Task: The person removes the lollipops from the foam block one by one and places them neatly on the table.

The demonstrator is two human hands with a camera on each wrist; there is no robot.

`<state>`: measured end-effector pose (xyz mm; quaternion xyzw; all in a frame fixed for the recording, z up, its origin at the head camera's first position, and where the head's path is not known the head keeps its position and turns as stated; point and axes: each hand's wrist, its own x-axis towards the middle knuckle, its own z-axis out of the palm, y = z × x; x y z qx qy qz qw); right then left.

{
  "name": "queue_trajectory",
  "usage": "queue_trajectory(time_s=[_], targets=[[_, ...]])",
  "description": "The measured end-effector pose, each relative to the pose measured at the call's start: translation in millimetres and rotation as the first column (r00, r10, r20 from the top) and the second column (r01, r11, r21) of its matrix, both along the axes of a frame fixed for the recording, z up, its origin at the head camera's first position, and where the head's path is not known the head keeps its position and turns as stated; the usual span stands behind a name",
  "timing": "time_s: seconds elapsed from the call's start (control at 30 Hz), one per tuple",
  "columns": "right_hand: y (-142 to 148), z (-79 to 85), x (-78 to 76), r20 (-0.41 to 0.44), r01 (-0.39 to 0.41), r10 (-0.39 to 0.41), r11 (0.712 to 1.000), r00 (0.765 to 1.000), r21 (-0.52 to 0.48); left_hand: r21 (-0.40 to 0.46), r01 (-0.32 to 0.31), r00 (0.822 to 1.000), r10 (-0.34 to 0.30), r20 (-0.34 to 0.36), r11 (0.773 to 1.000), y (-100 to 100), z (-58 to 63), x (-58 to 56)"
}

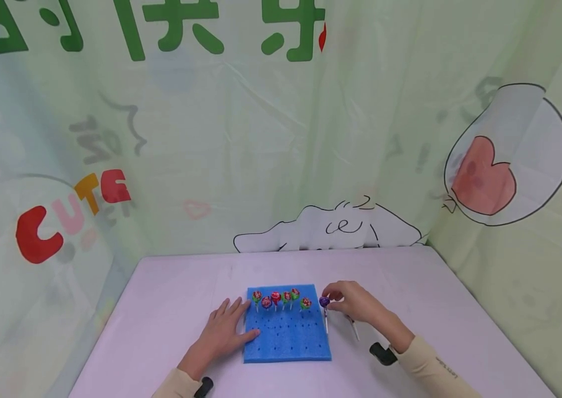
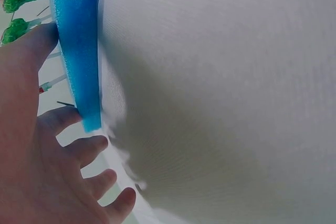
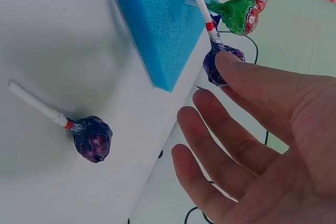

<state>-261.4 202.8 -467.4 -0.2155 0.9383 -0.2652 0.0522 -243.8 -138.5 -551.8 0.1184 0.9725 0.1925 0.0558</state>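
A blue foam board (image 1: 288, 349) with rows of small holes lies on the table. My left hand (image 1: 222, 330) rests at its left side, fingers spread past the corner and thumb on the top. Several red and green wrapped lollipops (image 1: 275, 297) stand upright in the board's far part. Just off the board's right edge, my right hand (image 1: 353, 300) pinches a purple lollipop (image 3: 212, 66) by its wrapped head, with thumb and forefinger. Its white stick (image 1: 326, 323) points down toward the near side. Below that hand, a second purple lollipop (image 3: 93, 142) lies on the table.
The pale table (image 1: 181, 282) is enclosed by printed cloth curtains (image 1: 261, 138) at the back and sides. Black wrist-camera mounts (image 1: 383, 354) sit by both cuffs.
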Motion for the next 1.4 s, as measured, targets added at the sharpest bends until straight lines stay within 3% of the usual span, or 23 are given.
queue_trajectory(time_s=[0.33,0.6,1.13,1.4], targets=[[9,0.0,2.3,0.021,-0.009,0.009,1.000,1.000,-0.005,-0.007,0.003,1.000,-0.003,-0.004,1.000,-1,-1.3,-1.3],[22,4.7,-2.6,0.061,0.021,-0.021,1.000,0.998,0.005,-0.002,0.004,1.000,-0.004,-0.016,1.000,-2,-1.0,-3.4],[46,9.8,-6.7,0.084,-0.011,0.010,1.000,0.996,0.012,-0.006,0.000,1.000,0.000,-0.010,1.000,-2,-2.6,-2.1],[59,5.7,-12.4,0.083,0.014,-0.015,1.000,0.996,0.019,0.001,0.006,1.000,-0.006,-0.015,1.000,-1,-3.8,-0.5]])
